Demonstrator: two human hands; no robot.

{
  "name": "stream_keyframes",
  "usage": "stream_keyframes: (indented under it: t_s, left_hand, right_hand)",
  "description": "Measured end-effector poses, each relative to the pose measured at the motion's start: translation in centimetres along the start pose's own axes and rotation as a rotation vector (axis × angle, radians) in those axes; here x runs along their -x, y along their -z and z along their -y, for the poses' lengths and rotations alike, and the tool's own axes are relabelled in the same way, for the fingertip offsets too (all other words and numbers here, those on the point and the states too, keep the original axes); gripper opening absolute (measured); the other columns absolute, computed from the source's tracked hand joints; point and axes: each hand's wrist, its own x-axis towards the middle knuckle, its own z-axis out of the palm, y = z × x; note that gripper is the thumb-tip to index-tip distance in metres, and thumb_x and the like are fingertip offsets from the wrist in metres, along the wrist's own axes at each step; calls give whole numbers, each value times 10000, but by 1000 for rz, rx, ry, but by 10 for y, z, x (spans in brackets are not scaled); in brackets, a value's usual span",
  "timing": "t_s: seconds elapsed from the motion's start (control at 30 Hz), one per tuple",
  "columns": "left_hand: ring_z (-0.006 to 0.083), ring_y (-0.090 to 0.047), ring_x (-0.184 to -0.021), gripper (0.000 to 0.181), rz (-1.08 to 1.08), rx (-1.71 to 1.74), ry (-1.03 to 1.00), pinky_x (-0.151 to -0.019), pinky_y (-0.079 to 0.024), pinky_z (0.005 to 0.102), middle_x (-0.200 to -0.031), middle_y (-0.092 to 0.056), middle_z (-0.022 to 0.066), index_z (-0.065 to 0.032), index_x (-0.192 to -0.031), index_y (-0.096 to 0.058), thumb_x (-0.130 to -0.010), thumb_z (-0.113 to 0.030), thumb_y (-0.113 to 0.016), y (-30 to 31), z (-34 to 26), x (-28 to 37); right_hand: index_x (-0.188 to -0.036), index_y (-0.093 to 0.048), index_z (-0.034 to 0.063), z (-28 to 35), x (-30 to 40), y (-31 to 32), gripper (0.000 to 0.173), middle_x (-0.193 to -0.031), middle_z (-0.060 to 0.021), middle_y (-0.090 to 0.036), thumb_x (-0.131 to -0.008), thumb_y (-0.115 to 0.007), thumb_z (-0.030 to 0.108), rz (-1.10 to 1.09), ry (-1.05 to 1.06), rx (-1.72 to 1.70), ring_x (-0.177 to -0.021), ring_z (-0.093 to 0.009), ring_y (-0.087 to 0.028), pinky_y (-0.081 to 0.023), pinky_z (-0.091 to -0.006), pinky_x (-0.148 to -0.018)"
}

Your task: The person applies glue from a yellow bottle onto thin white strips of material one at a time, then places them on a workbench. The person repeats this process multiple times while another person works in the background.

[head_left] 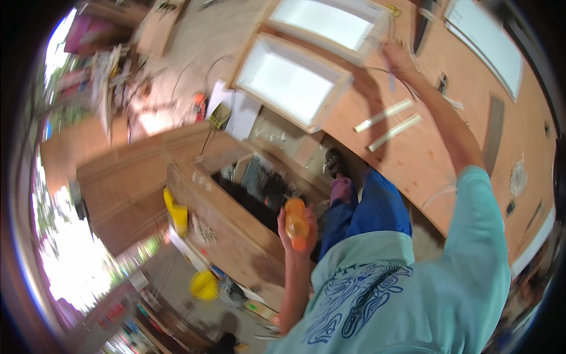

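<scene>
My left hand (311,220) is wrapped around a small plastic bottle (296,217) with orange contents and an orange cap, its cap end towards me. Below it is an open wooden cabinet frame (234,208) with a dark recess. My right hand (397,56) is stretched out over the plywood worktop (424,155), close to the corner of a wooden drawer box with a white inside (320,20). Blur hides whether its fingers touch the box or hold anything. A second white-lined drawer box (285,82) sits nearer me, overhanging the worktop's edge.
Two pale narrow strips (383,116) lie on the worktop, with a white panel (486,44) farther right. On the cabinet's left board are a yellow tool (177,213) and a yellow round object (204,285). An orange-red tool (200,105) and cords are on the floor.
</scene>
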Motion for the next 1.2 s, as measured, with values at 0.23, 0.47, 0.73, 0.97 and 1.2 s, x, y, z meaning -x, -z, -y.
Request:
stream_keyframes:
  t_s: [0.23, 0.47, 0.73, 0.97, 1.2]
  left_hand:
    - [223, -613, -829, 455, 393, 91, -332, -749, -566, 321, -952, -593, 125, 20, -1093, -589, -898, -387, -650, -73, -28, 25]
    - [209, -604, -825, 452, 659, 231, -485, -743, -563, 324, -912, -573, 109, 30, -1034, -549, -907, -394, -641, -104, -63, 71]
    - [210, -599, -882, 606, 955, 387, -711, -792, -539, 370, -983, -590, 85, -68, -1151, -561, -878, -603, -648, -95, -113, 122]
    - [205, -594, -891, 558, 1061, 458, -870, -780, -507, 391, -995, -590, 81, -93, -1192, -559, -921, -579, -595, -78, -138, 170]
    - [239, -604, -876, 485, 817, 640, -748, -863, -489, 442, -972, -604, 79, -111, -1156, -527, -939, -542, -578, -70, -143, 182]
  right_hand:
    - [-1039, -490, 20, 168, 6, 176, 114, -872, -38, -562, -942, -550, 30, -244, -27, -883, -719, -86, -523, -452, -245, -635]
    - [-1134, -579, 32, 383, 113, 229, 346, -744, -29, -554, -1055, -443, 340, 830, -222, -964, -596, -94, -519, -451, -250, -521]
    - [-1467, -355, -7, 522, 108, 280, 475, -917, -160, -694, -1006, -426, 77, 1114, -262, -897, -507, -151, -612, -459, -251, -420]
    - [-1464, -418, -17, 577, 114, 316, 501, -906, -137, -713, -964, -411, 19, 1192, -169, -674, -554, -119, -603, -511, -247, -565]
    - [-1428, -506, 23, 600, 124, 294, 454, -807, -40, -642, -987, -400, 25, 962, -44, -607, -564, -53, -479, -420, -208, -550]
